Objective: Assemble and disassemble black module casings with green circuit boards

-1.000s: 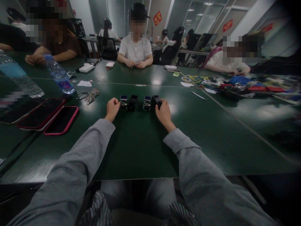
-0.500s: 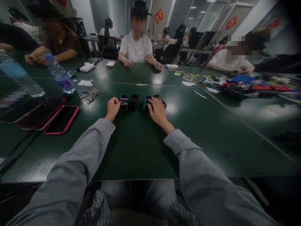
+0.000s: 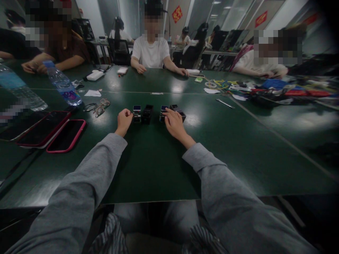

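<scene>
My left hand [image 3: 124,122] has its fingers curled together. Its fingertips are at the left edge of a small device with a little screen [image 3: 137,113]; whether they grip anything is hidden. Just right of that device stands a small black box-like block [image 3: 147,114]. Farther right, my right hand [image 3: 175,124] lies with fingers stretched out over a second small device with a screen [image 3: 164,107], which it partly covers. Behind those fingers is another dark block [image 3: 177,108]. All of these rest on the green table [image 3: 156,158].
To the left are phones [image 3: 66,135], two water bottles [image 3: 62,84] and eyeglasses [image 3: 102,107]. A wrench-like metal tool [image 3: 225,103] and a heap of cables [image 3: 280,91] lie to the right. Across the table sits a person in a white shirt [image 3: 150,53]; other people sit at both sides.
My view has shifted slightly, while both hands stay by the same devices. The person opposite has moved one hand outward, toward the right of the view.
</scene>
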### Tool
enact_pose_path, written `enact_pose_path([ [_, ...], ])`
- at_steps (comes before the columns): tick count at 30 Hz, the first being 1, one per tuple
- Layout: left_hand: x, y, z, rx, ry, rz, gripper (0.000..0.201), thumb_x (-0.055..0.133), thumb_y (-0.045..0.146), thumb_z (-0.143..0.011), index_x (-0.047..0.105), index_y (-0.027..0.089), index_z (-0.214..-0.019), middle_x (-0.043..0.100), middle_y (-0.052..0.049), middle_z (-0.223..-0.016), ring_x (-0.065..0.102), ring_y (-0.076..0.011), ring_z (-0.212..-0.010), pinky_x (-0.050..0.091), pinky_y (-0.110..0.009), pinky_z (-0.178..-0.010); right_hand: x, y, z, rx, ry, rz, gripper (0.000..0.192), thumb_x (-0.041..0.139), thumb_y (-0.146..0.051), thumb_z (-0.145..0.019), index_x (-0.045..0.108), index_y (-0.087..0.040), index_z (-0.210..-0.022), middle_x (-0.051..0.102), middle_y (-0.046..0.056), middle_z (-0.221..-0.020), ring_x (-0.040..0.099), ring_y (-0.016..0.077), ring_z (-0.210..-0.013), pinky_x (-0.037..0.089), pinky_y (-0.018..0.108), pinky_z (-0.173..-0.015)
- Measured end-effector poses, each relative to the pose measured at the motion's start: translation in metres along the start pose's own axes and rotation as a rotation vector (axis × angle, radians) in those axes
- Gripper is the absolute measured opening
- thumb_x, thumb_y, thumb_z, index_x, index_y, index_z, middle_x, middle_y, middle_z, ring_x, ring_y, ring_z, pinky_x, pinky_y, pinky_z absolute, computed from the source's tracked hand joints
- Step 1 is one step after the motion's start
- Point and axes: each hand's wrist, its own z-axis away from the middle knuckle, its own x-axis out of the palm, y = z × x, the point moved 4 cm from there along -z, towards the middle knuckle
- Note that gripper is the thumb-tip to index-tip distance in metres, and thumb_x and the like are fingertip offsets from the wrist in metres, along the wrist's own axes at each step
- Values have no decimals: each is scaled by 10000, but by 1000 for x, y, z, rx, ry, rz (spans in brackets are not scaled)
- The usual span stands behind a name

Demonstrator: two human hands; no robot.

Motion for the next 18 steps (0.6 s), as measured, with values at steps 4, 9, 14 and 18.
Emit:
enact_pose_path([
  [4,0,0,0,2,-7,17,217,593,101,-716,422,196,-623,434,59,-584,408,-101,-566,303,-249,-588,-1,0,0,0,3,-2,371,321,-246,-983,619,-205,-1200,538,83,-1444,474,226,-1363,292,486,-1163],
  [9,0,3,2,-13,-7,9,215,582,85,-717,422,199,-627,434,52,-589,408,-109,-584,299,-247,-587,0,1,0,-4,8,-5,363,333,-246,-978,623,-206,-1194,542,75,-1440,477,220,-1357,291,467,-1162],
  [14,0,3,2,10,1,2,214,582,90,-724,422,198,-631,440,52,-594,409,-105,-580,305,-247,-589,1,2,0,-2,-2,-3,369,326,-252,-979,626,-204,-1188,537,80,-1444,480,229,-1350,292,470,-1157],
  [18,0,2,1,20,6,-4,214,586,106,-732,422,198,-631,446,55,-590,421,-104,-579,315,-245,-594,0,1,-1,-1,-1,-4,373,322,-254,-980,624,-204,-1191,539,80,-1442,474,228,-1357,293,471,-1156],
])
